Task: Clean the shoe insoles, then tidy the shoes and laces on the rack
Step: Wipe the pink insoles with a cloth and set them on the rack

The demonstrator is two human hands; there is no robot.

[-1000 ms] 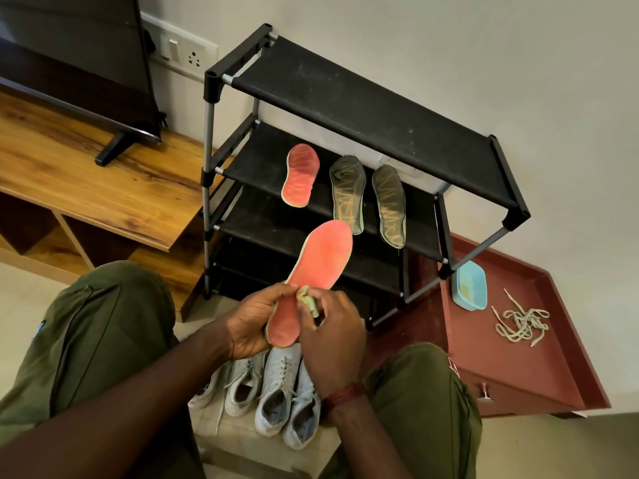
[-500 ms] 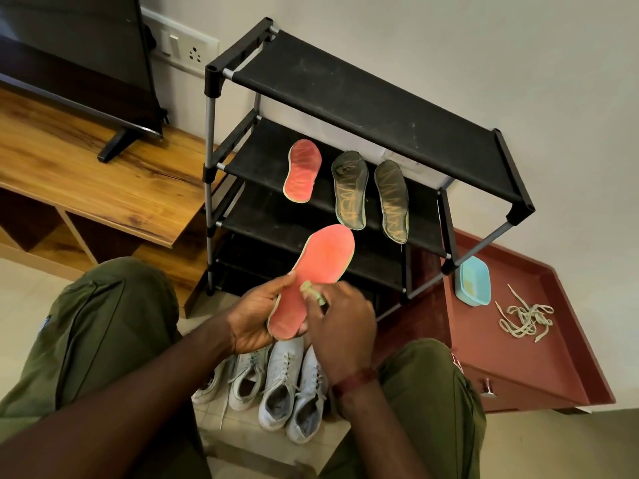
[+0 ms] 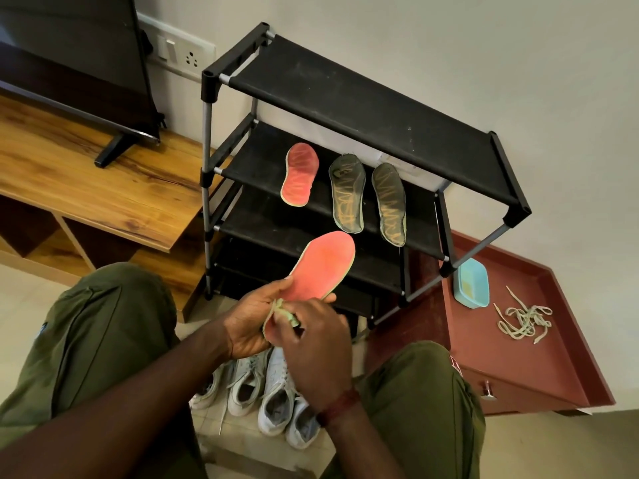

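Note:
My left hand (image 3: 249, 319) holds a red insole (image 3: 323, 266) by its heel end, toe pointing up toward the black shoe rack (image 3: 366, 108). My right hand (image 3: 314, 347) pinches a small pale green cloth (image 3: 285, 314) against the insole's lower part. On the rack's second shelf lie another red insole (image 3: 300, 174) and two dark insoles (image 3: 347, 193) (image 3: 390, 203). Several white sneakers (image 3: 262, 392) stand on the floor between my knees. Loose pale laces (image 3: 524, 321) lie on the maroon cabinet top (image 3: 553, 368).
A light blue tub (image 3: 471, 283) sits on the maroon cabinet beside the rack's right leg. A wooden TV unit (image 3: 86, 188) with a television (image 3: 69, 63) stands left of the rack. A wall socket (image 3: 179, 53) is behind it.
My right hand with the cloth has slid down the insole toward its heel end. The insole has stayed in my left hand.

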